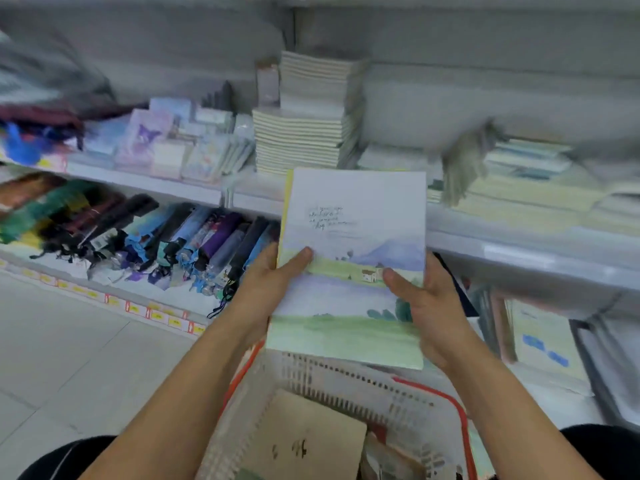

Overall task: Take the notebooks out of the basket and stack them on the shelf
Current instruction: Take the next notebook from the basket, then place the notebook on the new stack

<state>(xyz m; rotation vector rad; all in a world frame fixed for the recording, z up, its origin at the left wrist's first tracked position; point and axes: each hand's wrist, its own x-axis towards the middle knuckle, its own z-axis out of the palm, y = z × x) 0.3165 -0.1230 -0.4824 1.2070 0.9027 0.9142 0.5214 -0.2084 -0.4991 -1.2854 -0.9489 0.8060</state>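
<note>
A bundle of notebooks (353,237) with a watercolour landscape cover is held upright above the basket, in front of the shelf edge. My left hand (268,282) grips its left side, thumb on the cover. My right hand (427,306) grips the right side, thumb across the cover too. Below, the white basket (349,379) with red handles holds a brown spiral notebook (304,441) and something beside it that I cannot make out. The white shelf (519,237) behind carries tall stacks of cream notebooks (304,133).
Low piles of pale notebooks (530,178) lie on the shelf to the right. Pastel stationery (166,143) fills its left part. Folded umbrellas (138,237) lie in a row on the lower shelf. More books (540,337) stand low on the right. Tiled floor (69,358) spreads left.
</note>
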